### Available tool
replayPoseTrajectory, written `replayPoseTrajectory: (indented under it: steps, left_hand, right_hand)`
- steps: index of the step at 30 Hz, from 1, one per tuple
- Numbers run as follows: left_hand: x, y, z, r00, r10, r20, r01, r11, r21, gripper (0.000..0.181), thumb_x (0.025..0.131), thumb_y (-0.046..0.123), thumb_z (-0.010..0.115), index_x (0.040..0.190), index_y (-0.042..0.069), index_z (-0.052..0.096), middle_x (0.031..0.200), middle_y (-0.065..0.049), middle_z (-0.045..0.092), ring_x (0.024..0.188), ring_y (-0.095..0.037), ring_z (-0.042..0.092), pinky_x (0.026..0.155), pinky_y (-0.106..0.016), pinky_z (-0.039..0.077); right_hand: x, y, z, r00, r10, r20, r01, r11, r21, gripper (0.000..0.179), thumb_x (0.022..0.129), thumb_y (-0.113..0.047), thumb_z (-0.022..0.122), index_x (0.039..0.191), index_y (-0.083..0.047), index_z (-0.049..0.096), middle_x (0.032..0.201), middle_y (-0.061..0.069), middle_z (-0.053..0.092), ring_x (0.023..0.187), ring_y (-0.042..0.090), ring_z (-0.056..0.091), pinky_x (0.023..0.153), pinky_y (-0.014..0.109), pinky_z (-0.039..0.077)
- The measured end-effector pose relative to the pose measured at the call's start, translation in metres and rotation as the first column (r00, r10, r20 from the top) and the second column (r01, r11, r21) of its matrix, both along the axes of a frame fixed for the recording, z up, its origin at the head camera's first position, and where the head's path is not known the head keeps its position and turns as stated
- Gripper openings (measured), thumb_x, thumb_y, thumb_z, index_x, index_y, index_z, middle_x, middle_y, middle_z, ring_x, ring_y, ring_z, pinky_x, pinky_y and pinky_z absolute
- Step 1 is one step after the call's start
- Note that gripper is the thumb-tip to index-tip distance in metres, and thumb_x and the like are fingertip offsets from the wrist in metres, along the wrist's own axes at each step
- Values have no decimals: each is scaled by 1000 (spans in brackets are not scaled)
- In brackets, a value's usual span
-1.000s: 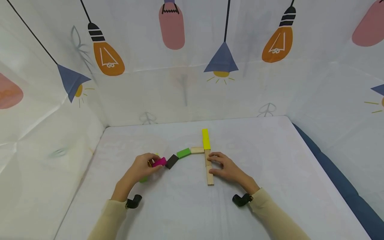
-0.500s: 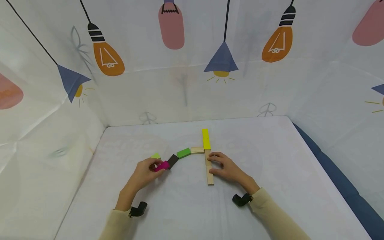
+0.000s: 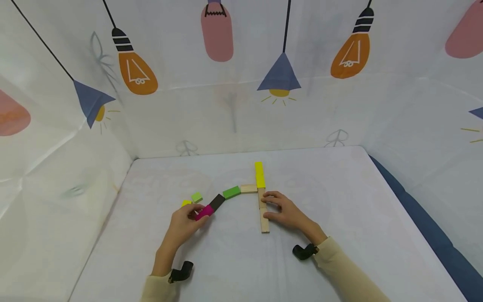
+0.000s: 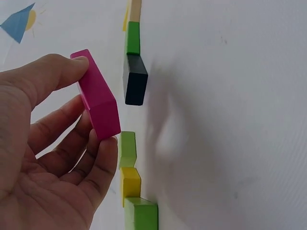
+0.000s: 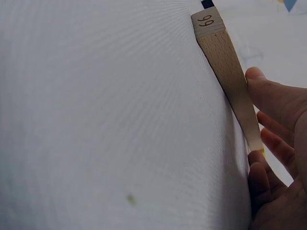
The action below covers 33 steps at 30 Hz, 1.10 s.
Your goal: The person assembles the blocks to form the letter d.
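Being pinched in the left hand (image 3: 182,224), the pink block (image 3: 204,213) is held near the dark block (image 3: 216,202); the wooden blocks (image 3: 265,223) are touched along one side by the right hand (image 3: 286,212), its thumb and fingers spread apart.

Long, plain, pale-beige sleeves (image 3: 349,268) showed on both sides, and right there by each cuff (image 3: 324,246) sat a stubby, black, elbow-bent camera (image 3: 182,272)!

Right of the counter (image 3: 320,184), a dark blue strip (image 3: 420,220); behind, white sheeting (image 3: 211,113) printed with orange bulbs (image 3: 138,74), blue lampshades (image 3: 279,75).
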<state>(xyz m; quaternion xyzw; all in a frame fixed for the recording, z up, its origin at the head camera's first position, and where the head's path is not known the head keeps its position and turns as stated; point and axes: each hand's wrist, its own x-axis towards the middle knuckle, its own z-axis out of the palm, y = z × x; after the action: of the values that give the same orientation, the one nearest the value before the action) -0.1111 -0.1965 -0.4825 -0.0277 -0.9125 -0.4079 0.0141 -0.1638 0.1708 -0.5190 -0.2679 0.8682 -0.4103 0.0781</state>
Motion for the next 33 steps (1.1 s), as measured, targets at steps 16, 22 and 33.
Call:
replayPoseTrajectory:
  steps: [16,22,33]
  left_hand:
    - [11,3,-11,992,123,2,-123,990,73,33,85,20,85,116,11,75,91,-6,67,82,-21,56,64,-21,50]
    - [13,8,-13,986,166,35,-167,985,39,35,87,20,82,119,10,73,99,-8,68,87,-22,57,68,-22,52]
    - [9,25,-15,972,220,85,-215,975,-64,39,86,16,81,120,1,70,104,-15,67,96,-27,61,85,-44,61]
  right_hand:
    - [0,-2,-1,1000,-1,-15,2,1000,11,53,92,-29,78,138,-8,64,149,13,52,142,38,46,114,59,40]
    - [-1,-1,-2,1000,-4,-19,4,1000,12,53,92,-29,78,138,-8,64,149,13,53,142,37,47,114,58,40]
    - [-1,-1,-4,1000,-6,-28,6,1000,15,53,92,-29,78,138,-8,64,149,12,53,142,37,47,114,58,41]
